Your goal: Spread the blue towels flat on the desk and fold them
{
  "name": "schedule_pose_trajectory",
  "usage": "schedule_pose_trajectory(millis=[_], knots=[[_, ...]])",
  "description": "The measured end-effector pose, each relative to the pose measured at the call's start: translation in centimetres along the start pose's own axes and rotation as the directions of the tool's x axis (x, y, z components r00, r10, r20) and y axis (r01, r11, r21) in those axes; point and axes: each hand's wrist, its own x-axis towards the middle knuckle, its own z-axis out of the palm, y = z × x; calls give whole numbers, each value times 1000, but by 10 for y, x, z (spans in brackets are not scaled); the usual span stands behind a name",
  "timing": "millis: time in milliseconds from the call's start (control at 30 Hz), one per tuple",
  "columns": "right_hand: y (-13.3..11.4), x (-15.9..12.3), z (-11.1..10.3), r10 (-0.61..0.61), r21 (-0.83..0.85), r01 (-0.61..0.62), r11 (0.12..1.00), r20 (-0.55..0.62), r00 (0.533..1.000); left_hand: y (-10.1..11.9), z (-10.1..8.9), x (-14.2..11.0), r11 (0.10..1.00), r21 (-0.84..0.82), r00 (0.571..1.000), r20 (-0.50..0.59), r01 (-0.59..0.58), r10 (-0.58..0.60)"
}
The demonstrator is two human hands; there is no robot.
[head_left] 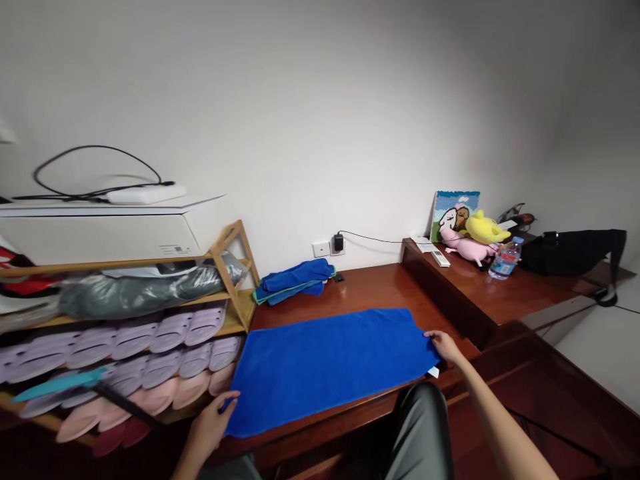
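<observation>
A blue towel point(325, 367) lies spread out on the reddish-brown wooden desk point(370, 283), its long side along the front edge. With my left hand point(213, 420) I pinch its left edge near the front corner. On the other side my right hand point(444, 347) grips the right edge, fingers closed on the cloth. A small white tag point(434, 372) sticks out below that corner. Behind the spread towel, a pile of folded blue towels point(295, 280) with green edging rests against the wall.
At left, a wooden rack point(233, 273) holds several purple and pink slippers point(165, 350), with a white box point(100, 237) on top. The raised right surface bears plush toys point(470, 247), a water bottle point(505, 260), a remote point(440, 259) and a black bag point(565, 252). A charger point(339, 241) is plugged into the wall.
</observation>
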Motion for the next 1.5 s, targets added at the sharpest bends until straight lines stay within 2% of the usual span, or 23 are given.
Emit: schedule_pose_trajectory(millis=[100,167,233,300,400,500,567,633,700,833,933,1100,1267,1367,1433,1500], knots=[[22,-10,0,21,-89,-21,996,-4,1000,-20,2,-5,990,113,996,51,-82,76],[28,-14,1,32,-139,-37,990,-43,999,-23,3,-6,959,258,991,-18,-120,129],[24,-12,6,-19,-206,0,979,-89,996,-15,5,-1,914,379,976,-92,-147,196],[7,-4,16,-142,-277,113,954,-88,986,5,10,11,882,425,957,-102,-204,271],[-32,17,38,-303,-322,290,901,9,953,44,25,40,847,425,932,-24,-319,363],[-66,44,64,-345,-341,359,869,103,933,71,44,76,812,457,920,36,-363,391],[-74,63,80,-346,-366,380,849,158,925,74,57,99,789,488,915,52,-374,401],[-67,82,93,-311,-397,369,841,205,928,64,71,118,774,510,916,74,-375,395],[-48,96,103,-269,-433,332,838,203,942,46,84,128,771,516,921,105,-372,374],[-10,110,113,-272,-497,294,817,118,955,17,103,125,769,529,925,91,-359,368],[-5,109,115,-255,-544,273,794,110,961,22,103,119,776,555,946,65,-300,318],[-8,101,118,-185,-608,229,760,134,973,41,100,122,808,526,964,132,-267,232],[-4,101,101,-162,-625,231,746,167,973,31,91,123,853,446,962,99,-271,254],[-33,89,98,-173,-613,222,758,139,975,27,80,117,877,415,970,104,-241,218],[-76,72,115,-255,-566,285,773,134,958,29,77,113,885,405,973,123,-231,198],[-137,49,148,-381,-472,422,774,185,906,32,78,110,881,417,974,124,-225,190]])
